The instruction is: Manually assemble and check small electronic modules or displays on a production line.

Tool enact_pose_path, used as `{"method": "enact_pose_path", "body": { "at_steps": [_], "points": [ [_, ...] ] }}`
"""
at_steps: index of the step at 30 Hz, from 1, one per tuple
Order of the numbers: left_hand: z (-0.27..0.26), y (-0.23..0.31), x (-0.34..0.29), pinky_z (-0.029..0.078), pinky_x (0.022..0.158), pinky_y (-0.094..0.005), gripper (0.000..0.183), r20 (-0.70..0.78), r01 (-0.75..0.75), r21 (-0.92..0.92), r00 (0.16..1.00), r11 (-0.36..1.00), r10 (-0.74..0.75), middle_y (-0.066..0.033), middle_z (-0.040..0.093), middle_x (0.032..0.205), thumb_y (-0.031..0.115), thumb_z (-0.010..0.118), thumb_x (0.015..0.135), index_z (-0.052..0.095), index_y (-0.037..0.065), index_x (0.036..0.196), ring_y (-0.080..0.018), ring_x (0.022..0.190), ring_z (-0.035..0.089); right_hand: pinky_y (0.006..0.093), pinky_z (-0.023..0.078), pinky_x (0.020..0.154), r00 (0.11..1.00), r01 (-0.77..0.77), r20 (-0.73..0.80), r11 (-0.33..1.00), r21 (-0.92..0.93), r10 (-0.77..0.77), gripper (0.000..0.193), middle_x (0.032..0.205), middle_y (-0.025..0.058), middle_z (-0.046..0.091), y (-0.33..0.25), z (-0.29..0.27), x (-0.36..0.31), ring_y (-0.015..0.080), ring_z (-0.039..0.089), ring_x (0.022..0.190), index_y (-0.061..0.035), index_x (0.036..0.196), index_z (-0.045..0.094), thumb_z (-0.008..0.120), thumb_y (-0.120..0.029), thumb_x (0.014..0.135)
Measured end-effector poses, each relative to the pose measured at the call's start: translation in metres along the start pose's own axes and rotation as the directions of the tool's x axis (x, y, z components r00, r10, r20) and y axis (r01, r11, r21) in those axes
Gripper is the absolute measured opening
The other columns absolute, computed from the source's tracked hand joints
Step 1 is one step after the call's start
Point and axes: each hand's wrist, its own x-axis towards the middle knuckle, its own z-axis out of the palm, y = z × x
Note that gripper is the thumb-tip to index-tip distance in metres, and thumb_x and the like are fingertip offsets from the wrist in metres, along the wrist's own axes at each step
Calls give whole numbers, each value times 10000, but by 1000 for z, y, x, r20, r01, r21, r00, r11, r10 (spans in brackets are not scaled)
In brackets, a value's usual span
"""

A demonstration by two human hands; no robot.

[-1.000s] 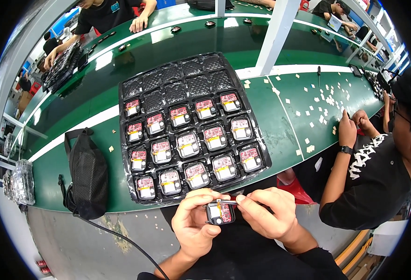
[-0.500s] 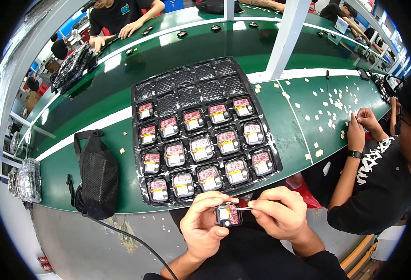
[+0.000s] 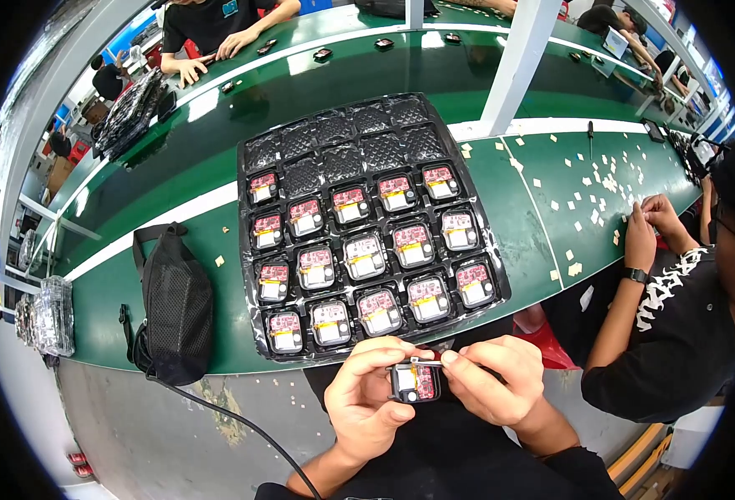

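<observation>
My left hand (image 3: 357,408) is closed round the sides of a small black device housing (image 3: 415,381), its inside turned up. A silvery block and a red circuit board show within it. My right hand (image 3: 498,385) pinches a slender metal tool (image 3: 428,362), whose tip reaches the housing's upper edge beside my left fingers. Whether this is a pair of tweezers, I cannot tell. Just beyond both hands lies a black moulded tray (image 3: 345,162) holding rows of similar open housings (image 3: 379,311). Its far compartments hold none.
Left of the tray rests a black bag (image 3: 175,308) on the green table (image 3: 105,321). Small pale squares (image 3: 605,183) lie scattered at the right, near a screwdriver (image 3: 590,137). A co-worker (image 3: 676,333) sits close on my right; another person (image 3: 217,37) works across the bench. A white post (image 3: 513,71) stands beyond the tray.
The metal tool's tip has moved from the red board up to the housing's upper edge. My right hand has shifted slightly left. My left hand keeps its hold.
</observation>
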Motion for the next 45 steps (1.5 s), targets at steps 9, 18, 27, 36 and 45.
{"method": "enact_pose_path", "body": {
  "at_steps": [9,18,27,36,45],
  "points": [
    [-1,0,-1,579,967,-461,678,-6,-16,10,1000,1000,16,-169,587,1202,434,881,813,583,-8,1233,-324,1068,688,294,537,553,973,-229,102,936,268,208,308,863,72,672,0,-3,4,194,671,666,-14,1000,754,839,17,705],
    [1,3,0,579,955,-455,718,-38,5,57,999,998,-3,-170,583,1199,445,886,806,593,-51,1236,-306,1045,677,301,534,548,980,-179,116,974,136,164,296,868,65,677,-1,-6,5,189,665,656,-21,993,750,840,-4,712],
    [-10,-2,-2,528,1037,-456,654,88,-29,-42,996,999,32,-189,529,1326,250,876,848,582,-104,1312,-337,1181,646,305,547,560,969,-226,149,954,198,199,291,868,70,672,2,-10,6,203,676,667,-21,989,746,841,-20,713],
    [-9,2,0,530,1041,-411,632,120,-37,43,992,998,32,-186,522,1340,184,871,851,579,-111,1327,-302,1202,625,302,516,526,973,-203,138,971,126,186,297,869,63,659,-1,-8,3,188,635,628,-25,1001,745,837,-21,719],
    [-8,3,-1,530,1046,-398,620,106,-32,81,994,996,24,-184,524,1353,172,859,866,572,-108,1338,-290,1220,616,300,504,514,979,-185,99,980,69,178,303,881,66,648,-3,-4,-3,183,616,607,-22,1017,744,832,-15,726]
  ]
}}
